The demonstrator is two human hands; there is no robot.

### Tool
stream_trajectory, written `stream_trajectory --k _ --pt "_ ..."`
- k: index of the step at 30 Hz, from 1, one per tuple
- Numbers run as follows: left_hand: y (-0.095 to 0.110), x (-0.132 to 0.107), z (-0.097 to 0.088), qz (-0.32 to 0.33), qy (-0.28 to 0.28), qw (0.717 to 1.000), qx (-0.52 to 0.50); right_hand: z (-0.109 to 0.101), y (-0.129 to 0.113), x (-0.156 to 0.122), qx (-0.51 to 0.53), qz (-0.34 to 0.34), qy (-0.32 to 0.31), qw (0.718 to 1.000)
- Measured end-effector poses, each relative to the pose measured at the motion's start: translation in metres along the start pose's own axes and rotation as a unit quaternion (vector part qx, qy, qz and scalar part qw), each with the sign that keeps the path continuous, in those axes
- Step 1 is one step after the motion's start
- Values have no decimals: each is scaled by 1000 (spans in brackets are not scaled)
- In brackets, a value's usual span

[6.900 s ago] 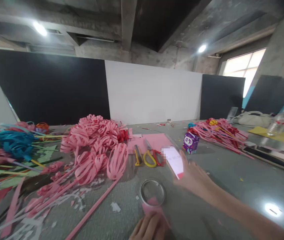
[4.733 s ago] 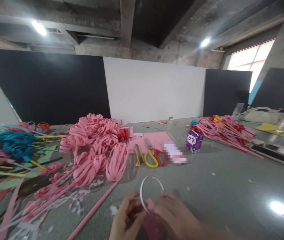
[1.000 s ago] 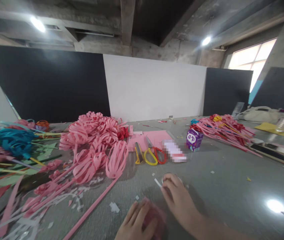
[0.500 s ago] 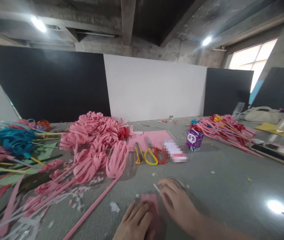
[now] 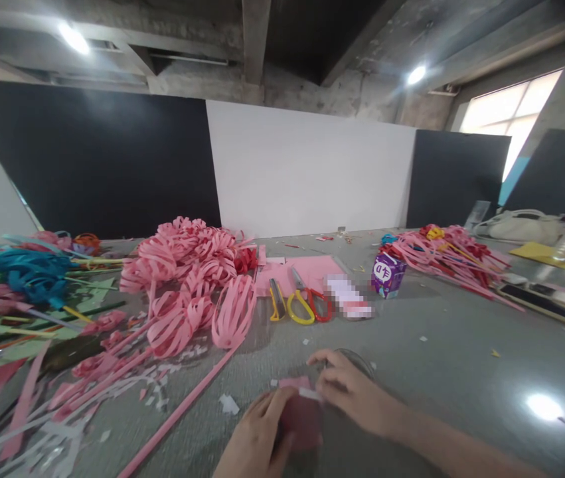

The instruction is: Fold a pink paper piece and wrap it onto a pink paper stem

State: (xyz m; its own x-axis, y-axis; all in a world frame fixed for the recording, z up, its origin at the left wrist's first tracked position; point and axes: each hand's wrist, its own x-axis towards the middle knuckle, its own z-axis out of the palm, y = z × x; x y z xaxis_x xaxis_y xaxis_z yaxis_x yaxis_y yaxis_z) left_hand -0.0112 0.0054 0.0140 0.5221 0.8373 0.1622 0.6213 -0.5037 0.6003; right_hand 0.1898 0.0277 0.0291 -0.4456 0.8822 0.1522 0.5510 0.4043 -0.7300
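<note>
Left hand [image 5: 257, 435] is clutching the pink paper piece [image 5: 299, 418], right hand [image 5: 356, 398] is pressing or pinching (can't tell which) a white strip [image 5: 310, 394] at its top edge, just ahead of that grip; risking a skewed, wrinkled strip if the paper's slipping.

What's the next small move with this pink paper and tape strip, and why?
Probably press the white tape strip flat onto the pink paper with the right hand: it lies at the paper's upper edge, while the left hand steadies the paper.
</note>
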Motion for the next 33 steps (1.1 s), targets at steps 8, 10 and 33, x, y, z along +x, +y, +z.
stream_trajectory --k 8,10,33 --pt "-2 2 -7 -9 -16 998 -59 12 -18 -8 -66 -22 -39 997" --pt "-2 2 -5 -5 -11 999 -48 15 -21 -9 -82 -29 -31 996" --pt "-3 2 1 20 32 999 14 31 -19 -11 -171 -70 -2 983"
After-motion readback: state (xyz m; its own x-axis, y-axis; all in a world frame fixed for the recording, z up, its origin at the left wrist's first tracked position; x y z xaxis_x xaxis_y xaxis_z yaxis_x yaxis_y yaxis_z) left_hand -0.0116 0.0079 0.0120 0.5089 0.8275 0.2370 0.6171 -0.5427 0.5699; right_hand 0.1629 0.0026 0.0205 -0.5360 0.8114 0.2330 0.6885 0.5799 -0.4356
